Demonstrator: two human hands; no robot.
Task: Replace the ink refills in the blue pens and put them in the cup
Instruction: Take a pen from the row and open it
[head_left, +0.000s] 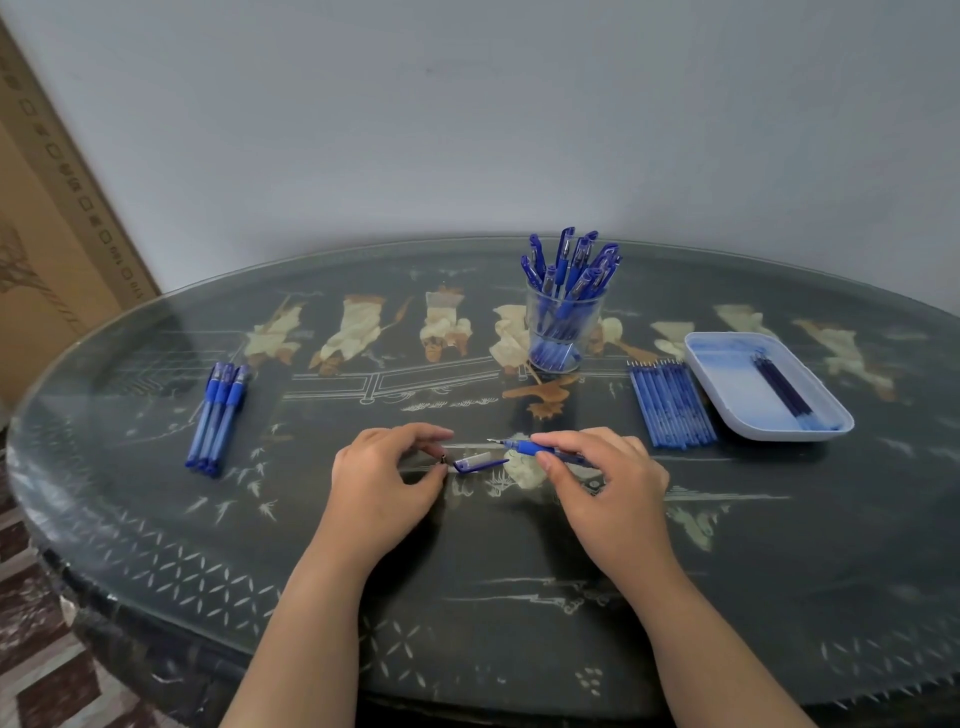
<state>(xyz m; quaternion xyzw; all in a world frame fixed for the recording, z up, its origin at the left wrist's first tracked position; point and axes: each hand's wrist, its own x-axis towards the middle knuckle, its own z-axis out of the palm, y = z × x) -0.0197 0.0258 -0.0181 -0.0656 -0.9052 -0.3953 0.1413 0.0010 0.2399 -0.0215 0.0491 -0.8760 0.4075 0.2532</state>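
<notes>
My right hand (602, 478) holds a blue pen (530, 448) by its grip, bare tip pointing left, just above the table. The pen's cap (478, 462) lies on the table between my hands. My left hand (387, 478) has its fingers curled beside the cap, with a tiny dark piece (443, 459) at its fingertips. A clear cup (563, 327) full of blue pens stands behind. Three capped blue pens (215, 415) lie at the left. A row of several refills (670, 405) lies at the right.
A white tray (727, 405) at the right holds a few dark refills (784, 389). The oval dark table (467, 597) has a glass top with painted figures. A cardboard box (57, 218) leans at the left wall.
</notes>
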